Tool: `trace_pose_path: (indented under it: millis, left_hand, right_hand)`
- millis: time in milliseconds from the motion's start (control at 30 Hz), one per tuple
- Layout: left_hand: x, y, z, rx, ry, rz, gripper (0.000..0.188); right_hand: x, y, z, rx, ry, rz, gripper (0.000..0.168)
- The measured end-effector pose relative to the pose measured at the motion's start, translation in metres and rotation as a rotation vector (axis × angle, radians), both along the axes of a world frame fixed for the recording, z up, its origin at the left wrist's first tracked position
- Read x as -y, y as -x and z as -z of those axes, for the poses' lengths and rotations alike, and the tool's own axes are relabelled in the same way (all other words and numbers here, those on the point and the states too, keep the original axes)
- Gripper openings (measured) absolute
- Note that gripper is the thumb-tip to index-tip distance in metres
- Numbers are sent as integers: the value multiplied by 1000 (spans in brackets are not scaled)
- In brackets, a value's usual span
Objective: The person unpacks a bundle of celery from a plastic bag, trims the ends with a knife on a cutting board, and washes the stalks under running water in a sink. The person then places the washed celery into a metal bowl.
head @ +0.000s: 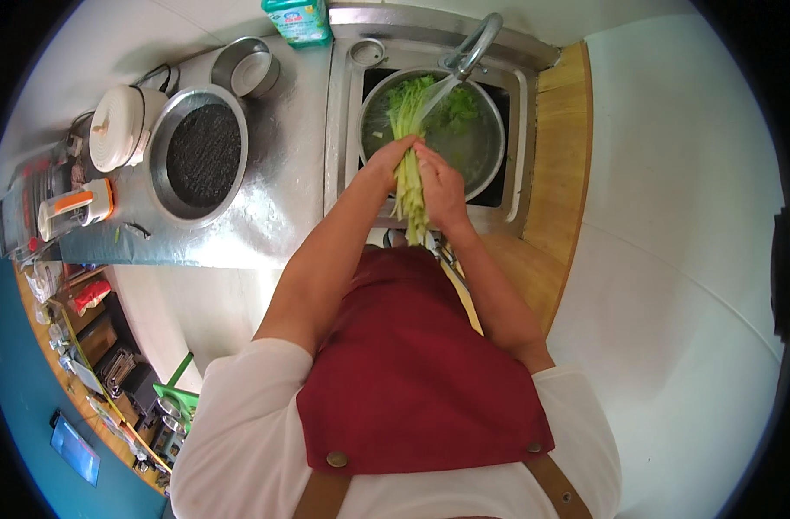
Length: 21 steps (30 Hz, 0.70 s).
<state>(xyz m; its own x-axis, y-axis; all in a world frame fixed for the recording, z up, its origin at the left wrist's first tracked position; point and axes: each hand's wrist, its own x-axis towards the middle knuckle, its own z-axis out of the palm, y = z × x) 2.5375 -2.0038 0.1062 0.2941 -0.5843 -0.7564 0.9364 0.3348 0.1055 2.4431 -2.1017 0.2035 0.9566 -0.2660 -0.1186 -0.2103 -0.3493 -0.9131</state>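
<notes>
A bunch of pale green leafy stalks, celery by its look, (408, 175) is gripped between my two hands above a large metal basin (496, 159). My left hand (393, 159) wraps the stalks from the left, and my right hand (441, 185) closes round them from the right. The cut ends point toward my apron, while the upper stalks reach over the basin. Water pours from the curved faucet (485, 36) onto the bunch. Green leaves (458, 111) lie in the basin's water at the far side. The basin stands in a steel sink (521, 146).
Left of the sink, a steel counter (284, 168) holds a bowl of dark, wet contents (203, 156), a smaller metal pot (221, 68), a cream electric cooker (114, 130) and an orange-handled appliance (77, 204). A green package (299, 24) stands behind. A wooden ledge (557, 149) borders the right.
</notes>
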Motion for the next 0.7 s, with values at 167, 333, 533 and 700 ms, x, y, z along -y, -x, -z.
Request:
trace_pose_path:
  millis: [167, 333, 533, 700]
  left_hand:
    - [-14, 2, -32, 69, -37, 151, 17]
    - [-33, 5, -46, 69, -121, 225, 15]
    - [-58, 11, -86, 141, -219, 346, 33]
    - [-74, 18, -129, 210, -308, 323, 24]
  right_hand:
    - [34, -12, -27, -89, -18, -34, 35]
    - [151, -97, 8, -42, 406, 119, 34]
    - [208, -174, 69, 27, 489, -147, 25]
    - [204, -215, 56, 92, 480, -95, 26]
